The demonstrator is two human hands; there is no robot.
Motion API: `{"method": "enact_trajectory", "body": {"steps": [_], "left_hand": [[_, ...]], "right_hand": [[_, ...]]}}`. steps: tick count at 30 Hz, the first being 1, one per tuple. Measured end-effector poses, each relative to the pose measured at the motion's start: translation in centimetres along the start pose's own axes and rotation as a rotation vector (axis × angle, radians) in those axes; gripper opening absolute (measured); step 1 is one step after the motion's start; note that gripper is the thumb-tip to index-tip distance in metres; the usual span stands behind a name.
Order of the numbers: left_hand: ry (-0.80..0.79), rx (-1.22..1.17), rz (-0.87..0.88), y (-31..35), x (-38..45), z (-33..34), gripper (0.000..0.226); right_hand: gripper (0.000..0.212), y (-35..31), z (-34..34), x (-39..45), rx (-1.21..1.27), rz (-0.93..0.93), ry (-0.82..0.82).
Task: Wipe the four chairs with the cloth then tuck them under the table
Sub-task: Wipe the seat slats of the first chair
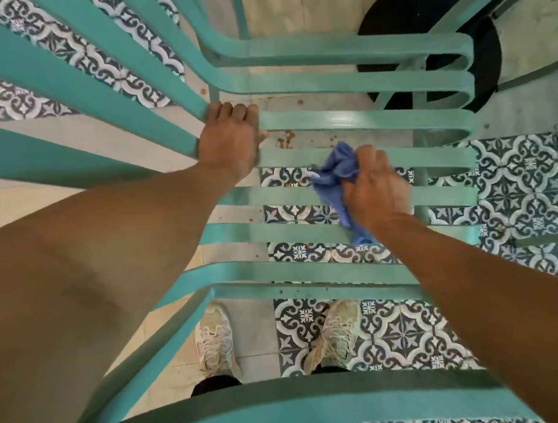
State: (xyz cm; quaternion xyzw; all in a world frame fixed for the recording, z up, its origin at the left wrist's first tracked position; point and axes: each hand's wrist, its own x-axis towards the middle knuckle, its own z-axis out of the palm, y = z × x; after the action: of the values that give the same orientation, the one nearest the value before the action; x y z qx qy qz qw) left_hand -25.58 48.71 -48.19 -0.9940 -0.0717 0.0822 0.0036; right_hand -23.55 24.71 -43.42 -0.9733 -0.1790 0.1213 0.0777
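A turquoise slatted metal chair (358, 121) fills the head view, seen from above, its slats running left to right. My left hand (231, 136) grips one slat near the bend on the left, fingers curled over its far edge. My right hand (375, 186) holds a crumpled blue cloth (333, 175) and presses it on the seat slats to the right of centre. Part of the cloth hangs down below the hand between the slats.
A black round table base (397, 19) stands on the floor beyond the chair at the top. Patterned blue and white tiles (534, 181) and plain cream tiles show through the slats. My two shoes (335, 335) stand under the near slats.
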Motion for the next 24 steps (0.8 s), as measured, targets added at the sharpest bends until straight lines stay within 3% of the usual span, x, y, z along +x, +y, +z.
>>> {"method": "enact_trajectory", "body": {"steps": [4, 6, 7, 11, 13, 16, 21, 24], "left_hand": [[-0.022, 0.001, -0.011, 0.0, 0.0, -0.1, 0.045], [-0.018, 0.010, -0.011, 0.1, -0.1, -0.1, 0.045], [-0.016, 0.010, -0.009, 0.2, -0.2, -0.1, 0.044], [-0.020, -0.025, 0.011, 0.0, -0.3, -0.3, 0.045], [-0.028, -0.021, 0.014, -0.1, -0.2, -0.3, 0.045], [-0.029, -0.014, -0.002, 0.1, -0.2, -0.2, 0.041], [-0.003, -0.037, -0.001, 0.1, -0.2, -0.1, 0.040], [-0.016, -0.024, -0.002, 0.2, -0.3, -0.1, 0.039]], "right_hand": [[0.031, 5.4, -2.2, 0.2, 0.089, 0.543, 0.151], [0.032, 3.2, -1.6, 1.3, 0.151, 0.658, 0.179], [0.033, 0.9, -0.9, 2.3, 0.166, 0.592, 0.179], [0.033, -11.6, 2.1, 8.4, 0.151, 0.013, 0.037], [0.035, -14.1, 2.0, 11.0, 0.201, -0.063, 0.017], [0.034, -9.1, 0.8, 11.7, 0.147, -0.019, 0.005], [0.039, 6.5, -3.0, 11.8, 0.134, 0.520, 0.304], [0.039, 7.4, -3.8, 13.8, 0.130, 0.652, 0.355]]}}
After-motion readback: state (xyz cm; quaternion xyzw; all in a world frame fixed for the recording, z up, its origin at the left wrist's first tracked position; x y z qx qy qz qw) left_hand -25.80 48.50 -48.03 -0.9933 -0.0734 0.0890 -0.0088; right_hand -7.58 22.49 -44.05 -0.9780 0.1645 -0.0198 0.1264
